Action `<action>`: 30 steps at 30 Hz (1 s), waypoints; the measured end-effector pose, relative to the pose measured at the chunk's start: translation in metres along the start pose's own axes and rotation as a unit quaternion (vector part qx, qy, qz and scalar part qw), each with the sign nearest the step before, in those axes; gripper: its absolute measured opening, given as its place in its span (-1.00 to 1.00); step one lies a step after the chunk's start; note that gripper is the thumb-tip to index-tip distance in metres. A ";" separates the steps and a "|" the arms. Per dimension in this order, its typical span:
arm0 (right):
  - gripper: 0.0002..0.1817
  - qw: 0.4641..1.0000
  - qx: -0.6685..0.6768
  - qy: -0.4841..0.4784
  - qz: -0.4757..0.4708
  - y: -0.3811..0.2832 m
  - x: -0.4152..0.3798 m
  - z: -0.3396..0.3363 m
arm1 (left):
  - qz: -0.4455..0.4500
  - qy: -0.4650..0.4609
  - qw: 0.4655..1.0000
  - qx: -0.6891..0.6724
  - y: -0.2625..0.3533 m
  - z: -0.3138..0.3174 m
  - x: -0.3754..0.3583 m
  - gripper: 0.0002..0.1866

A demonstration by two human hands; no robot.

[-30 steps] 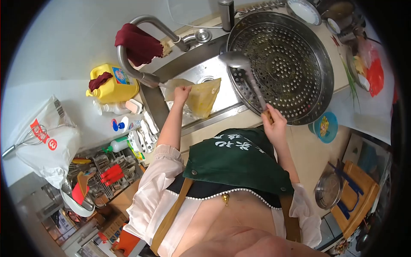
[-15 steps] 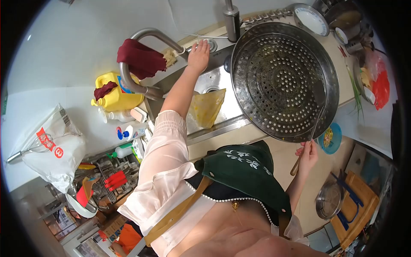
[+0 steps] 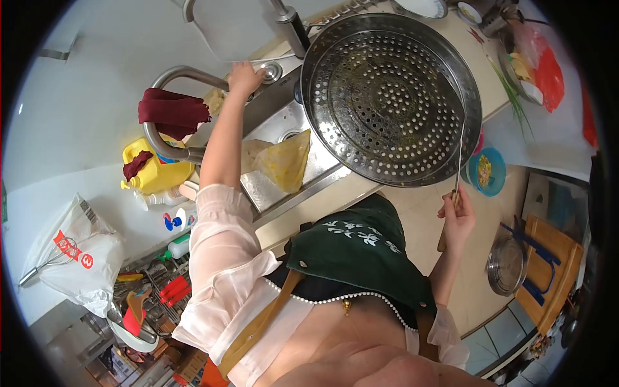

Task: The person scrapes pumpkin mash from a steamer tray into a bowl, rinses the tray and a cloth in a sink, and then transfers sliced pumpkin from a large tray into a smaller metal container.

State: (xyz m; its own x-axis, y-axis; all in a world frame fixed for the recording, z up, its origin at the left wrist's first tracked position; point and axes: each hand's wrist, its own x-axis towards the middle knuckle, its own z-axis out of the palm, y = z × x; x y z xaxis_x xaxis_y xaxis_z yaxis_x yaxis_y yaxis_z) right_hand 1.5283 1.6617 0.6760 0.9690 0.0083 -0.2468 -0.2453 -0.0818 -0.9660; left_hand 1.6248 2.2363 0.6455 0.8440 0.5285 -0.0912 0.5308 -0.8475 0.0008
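My left hand [image 3: 245,79] is at the base of the curved faucet [image 3: 173,72] behind the sink, its fingers bent over it and partly hidden. In my right hand [image 3: 458,218] is a spatula [image 3: 461,145] with a thin metal shaft and a wooden handle. Its dark blade lies against the right inner side of a large round perforated steamer tray [image 3: 387,103]. The tray rests over the right part of the sink [image 3: 264,193] and the counter. A yellow-stained translucent cloth or bag [image 3: 288,162] lies in the basin near the drain.
A dark red cloth [image 3: 171,111] hangs over the faucet. Left of the sink stand a yellow jug [image 3: 155,171] and a white plastic bag [image 3: 77,258]. At right are a blue bowl [image 3: 487,173] with chopped food, green onions [image 3: 509,84] and a wooden board [image 3: 554,258].
My left hand has gone from stretched fingers beside the faucet base to bent fingers over it. The view has shifted, so the sink and tray appear further left. My right hand still holds the spatula.
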 end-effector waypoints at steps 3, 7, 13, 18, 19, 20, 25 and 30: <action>-0.55 1.000 0.000 -0.001 0.006 -0.002 -0.006 -0.001 | 0.040 0.040 0.968 -0.244 -0.002 0.003 -0.046 -0.30; -0.57 0.996 -0.083 -0.024 0.005 0.006 0.002 -0.002 | -0.013 0.000 0.891 -0.454 -0.004 0.081 -0.120 -0.30; -0.62 0.998 -0.041 -0.012 -0.048 0.033 0.072 -0.023 | -0.207 -0.183 0.737 -0.617 0.112 0.095 -0.250 -0.05; -0.69 0.957 -0.216 0.044 -0.188 0.031 0.163 -0.052 | -0.249 -0.106 0.666 -0.695 0.173 0.087 -0.265 -0.26; -0.67 0.952 -0.243 0.044 -0.181 0.026 0.174 -0.057 | -0.262 -0.107 0.653 -0.702 0.177 0.087 -0.262 -0.37; -0.66 0.946 -0.270 0.046 -0.173 0.024 0.184 -0.063 | -0.274 -0.110 0.639 -0.710 0.179 0.088 -0.261 -0.47; -0.66 0.944 -0.260 0.057 -0.195 0.033 0.197 -0.060 | -0.305 -0.122 0.636 -0.698 0.197 0.080 -0.263 -0.51; -0.71 0.931 -0.252 0.027 -0.262 0.048 0.195 -0.037 | -0.274 -0.113 0.613 -0.732 0.211 0.096 -0.264 -0.44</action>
State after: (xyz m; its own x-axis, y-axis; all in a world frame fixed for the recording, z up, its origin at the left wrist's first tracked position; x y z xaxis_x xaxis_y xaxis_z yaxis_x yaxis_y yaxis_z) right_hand 1.7064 1.6221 0.5847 0.9551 0.1295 0.2666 0.2935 -0.5384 -0.7899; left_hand 1.5067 1.9130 0.5743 0.5632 0.5539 -0.6131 0.3695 0.4948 0.7865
